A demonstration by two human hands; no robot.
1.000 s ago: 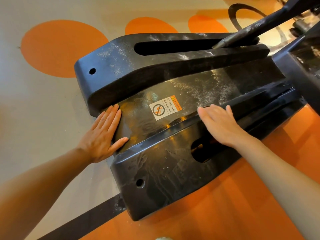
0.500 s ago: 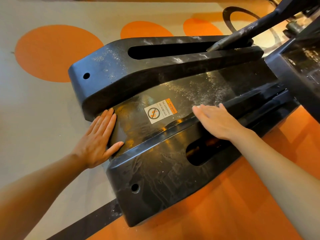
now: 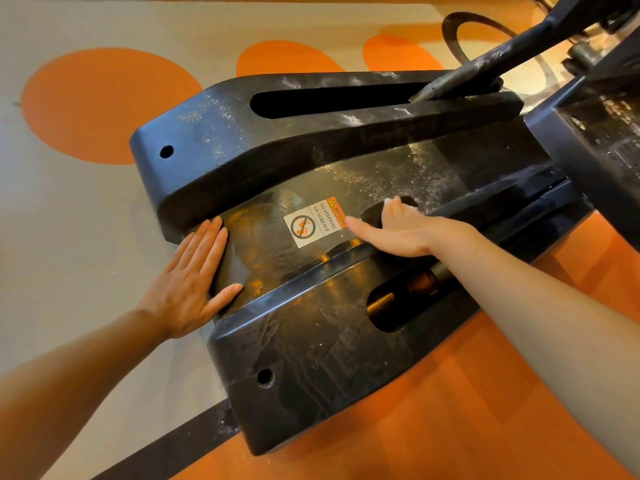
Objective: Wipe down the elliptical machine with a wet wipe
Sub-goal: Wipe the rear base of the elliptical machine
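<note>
Head view, machine: elliptical machine, rear end on the floor; two black slotted housings flank a sunken centre panel.
Left hand: left hand flat on the near end of the panel, fingers straight and together, holding nothing.
Right hand: right hand reaches over the near housing onto the panel beside the warning sticker, fingers extended.
Wet wipe: a pale bit at the fingertips may be the wet wipe; mostly hidden, cannot confirm.
Risk: dust beyond the right hand could get missed or smeared if the stroke stops short; a wet pass may lift the sticker edge.
Surface: glossy, damp-looking near the sticker.
Room: beige floor with orange circles, orange strip alongside.
</note>
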